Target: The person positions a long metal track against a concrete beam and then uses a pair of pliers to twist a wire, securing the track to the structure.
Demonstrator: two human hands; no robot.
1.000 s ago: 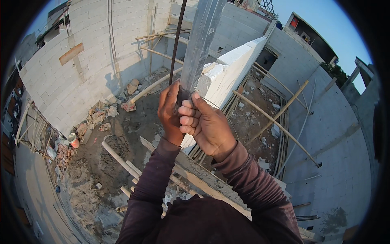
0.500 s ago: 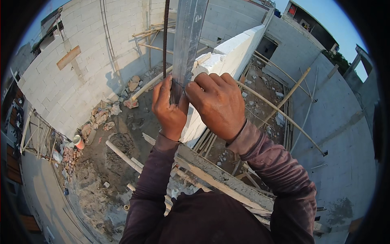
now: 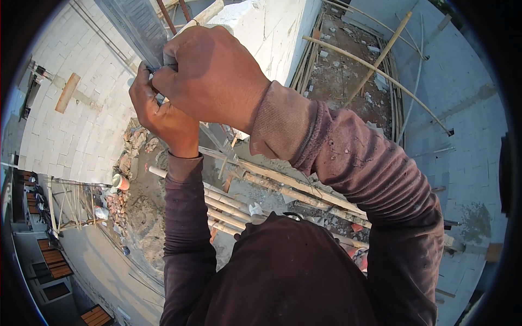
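A long grey metal profile point(image 3: 133, 27) rises at the upper left, and both hands meet at its lower visible part. My left hand point(image 3: 163, 119) has its fingers bent and pinched against the profile's side, below and partly behind the other hand. My right hand point(image 3: 217, 73) is closed, thumb pressed to the fingers, close beside the profile. Whatever lies between the fingertips is hidden or too small to name. Rusty reinforcing bars point(image 3: 166, 16) stand just behind the profile. Next to my right hand is the top of a white block wall point(image 3: 277, 30).
Bamboo poles point(image 3: 375, 68) cross at the right beside a grey wall point(image 3: 462, 119). Timber and bamboo point(image 3: 293, 187) lie below my hands. A white block wall point(image 3: 70, 130) curves along the left, with a bucket point(image 3: 120, 182) and rubble point(image 3: 117, 206) far below.
The view has shifted, so the profile and both hands appear farther left and higher. My right hand now overlaps my left, with its wrist turned more sideways.
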